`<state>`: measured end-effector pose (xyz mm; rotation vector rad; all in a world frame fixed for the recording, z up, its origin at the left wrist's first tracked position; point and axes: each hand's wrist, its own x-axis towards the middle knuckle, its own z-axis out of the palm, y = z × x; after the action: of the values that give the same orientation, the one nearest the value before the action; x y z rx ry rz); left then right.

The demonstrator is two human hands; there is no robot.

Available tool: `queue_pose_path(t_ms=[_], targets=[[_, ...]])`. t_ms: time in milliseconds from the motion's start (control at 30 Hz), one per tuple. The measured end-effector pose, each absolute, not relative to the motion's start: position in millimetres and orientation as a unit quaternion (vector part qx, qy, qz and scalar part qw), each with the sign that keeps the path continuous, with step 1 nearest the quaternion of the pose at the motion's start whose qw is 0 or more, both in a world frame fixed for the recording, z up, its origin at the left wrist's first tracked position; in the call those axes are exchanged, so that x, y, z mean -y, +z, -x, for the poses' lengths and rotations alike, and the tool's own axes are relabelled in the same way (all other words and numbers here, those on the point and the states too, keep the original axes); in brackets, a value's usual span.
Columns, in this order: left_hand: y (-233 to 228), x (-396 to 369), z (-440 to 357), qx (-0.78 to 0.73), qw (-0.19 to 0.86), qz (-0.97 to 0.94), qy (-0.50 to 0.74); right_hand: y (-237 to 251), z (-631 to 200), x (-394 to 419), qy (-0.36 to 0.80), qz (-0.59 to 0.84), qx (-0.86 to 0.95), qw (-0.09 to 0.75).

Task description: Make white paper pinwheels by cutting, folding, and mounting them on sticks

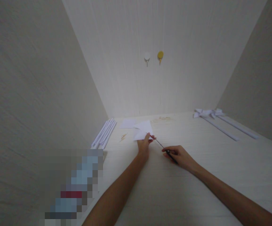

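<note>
White folded paper piece (143, 130) held at the 12 o'clock position of the work area, just beyond the left hand (143, 147), over the pale wood-grain tabletop (197, 175). Left hand closed on the near edge of the piece, fingers pinched together, thumb side up. Right hand (179, 156) at 3 o'clock from the left hand, close beside it but not touching, curled shut around the dark handles of a pair of scissors (164, 149). Blades pointed toward 10 o'clock, tip at the near right corner of the paper piece; contact or cut depth too small to tell. Blade opening not discernible. Progress, judged from layout only: cut on the held piece appears at its start, with no separated offcut visible beside it. Finished-looking work present at 2 o'clock: two white paper pinwheels (208, 113) on long paper sticks, laid flat near the right wall. Stock apparently left to use: bundle of rolled white paper sticks (104, 133) at 10 o'clock along the left wall, and one flat white paper square (127, 123) at 11 o'clock, just beside the held piece. Small tan scrap (123, 137) on the tabletop at 10 o'clock, near the left hand. White wall hook (147, 57) and yellow wall hook (160, 56) on the back wall at 12 o'clock, both bare.
</note>
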<state>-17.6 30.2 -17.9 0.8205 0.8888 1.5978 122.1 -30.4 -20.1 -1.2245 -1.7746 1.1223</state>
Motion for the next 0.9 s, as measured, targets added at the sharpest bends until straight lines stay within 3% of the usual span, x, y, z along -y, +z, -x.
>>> queue_pose_path(t_ms=[900], targets=[[-19.1,-29.4,18.2,-0.373,0.534,-0.360,0.668,-17.3,-120.5,31.4,0.441,0.474,0.678,0.347]])
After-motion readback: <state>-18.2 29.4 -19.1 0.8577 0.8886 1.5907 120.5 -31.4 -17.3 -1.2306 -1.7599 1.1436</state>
